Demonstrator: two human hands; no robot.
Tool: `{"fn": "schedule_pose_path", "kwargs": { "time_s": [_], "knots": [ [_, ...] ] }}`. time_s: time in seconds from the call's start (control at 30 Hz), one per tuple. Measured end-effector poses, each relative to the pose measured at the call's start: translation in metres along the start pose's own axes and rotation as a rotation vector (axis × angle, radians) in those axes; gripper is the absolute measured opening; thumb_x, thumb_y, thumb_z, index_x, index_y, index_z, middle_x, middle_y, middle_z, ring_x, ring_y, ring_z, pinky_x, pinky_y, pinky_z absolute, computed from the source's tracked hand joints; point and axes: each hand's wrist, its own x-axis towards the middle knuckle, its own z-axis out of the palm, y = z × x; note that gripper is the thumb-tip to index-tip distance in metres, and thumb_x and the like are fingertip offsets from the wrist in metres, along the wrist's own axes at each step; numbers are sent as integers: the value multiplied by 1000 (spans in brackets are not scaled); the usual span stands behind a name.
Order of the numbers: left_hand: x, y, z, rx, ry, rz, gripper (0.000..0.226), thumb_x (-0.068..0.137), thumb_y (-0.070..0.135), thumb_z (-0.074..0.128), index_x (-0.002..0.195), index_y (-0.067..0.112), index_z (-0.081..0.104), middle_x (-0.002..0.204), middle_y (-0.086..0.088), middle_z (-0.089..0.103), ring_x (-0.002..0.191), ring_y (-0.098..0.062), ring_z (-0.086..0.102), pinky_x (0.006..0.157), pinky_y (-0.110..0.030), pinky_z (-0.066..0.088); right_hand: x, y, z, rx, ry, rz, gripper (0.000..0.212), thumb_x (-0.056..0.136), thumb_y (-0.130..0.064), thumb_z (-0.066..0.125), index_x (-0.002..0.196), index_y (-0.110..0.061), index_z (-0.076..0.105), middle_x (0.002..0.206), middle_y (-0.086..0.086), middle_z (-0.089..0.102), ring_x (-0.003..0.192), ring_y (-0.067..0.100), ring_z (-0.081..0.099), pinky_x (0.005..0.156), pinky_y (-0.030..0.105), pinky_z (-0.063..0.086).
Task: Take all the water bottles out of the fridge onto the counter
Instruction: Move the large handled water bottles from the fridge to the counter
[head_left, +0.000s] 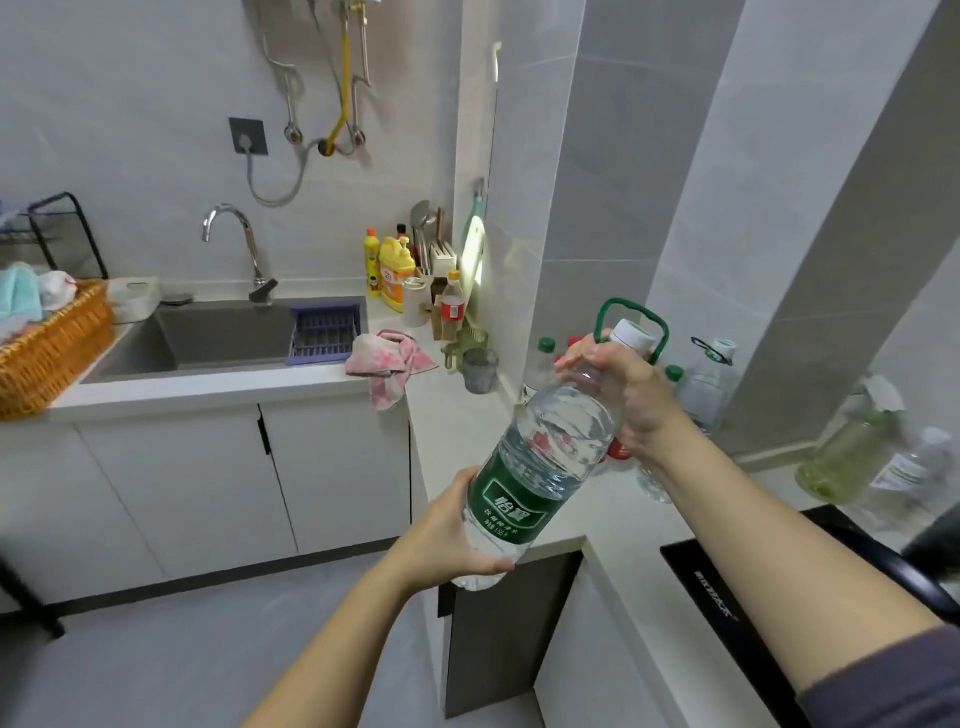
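A large clear water bottle (540, 457) with a green label hangs tilted over the counter's front edge, its neck pointing up and to the right. My left hand (457, 535) cups its base from below. My right hand (623, 384) is wrapped around its neck and shoulder. Behind it, several water bottles (706, 384) with green caps stand on the white counter (457, 431) in the corner against the tiled wall; one has a green carry handle (631, 322). The fridge is out of view.
A sink (218, 338) with a tap and a purple rack lies to the left, a pink cloth (387, 358) beside it. Detergent bottles (395, 270) and utensils crowd the back. A wicker basket (47, 348) sits far left. A black cooktop (779, 587) and an oil jug (847, 452) are at right.
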Motion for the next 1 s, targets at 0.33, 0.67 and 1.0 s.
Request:
{"fn": "schedule_pose_path", "kwargs": {
  "time_s": [0.33,0.67,1.0],
  "knots": [
    [133,-61,12,24,-178,-18,92,58,38,88,135,27,38,126,14,57,112,-4,56,95,-25,48,73,56,-28,-233,211,-43,16,66,-17,72,75,-5,67,79,10,69,81,21,66,85,36,56],
    [188,-100,62,-17,-181,-93,89,55,32,89,131,24,45,120,10,63,107,-9,61,90,-28,51,99,105,-61,-386,202,-1,3,79,-6,72,78,-7,69,78,-4,74,80,10,69,76,24,55],
    [204,-114,98,-117,-46,-158,84,52,37,89,126,32,48,115,19,64,103,3,60,86,-23,51,127,120,-84,-429,22,56,6,74,-13,68,76,-9,65,84,12,68,81,18,64,77,33,54]
  ]
}}
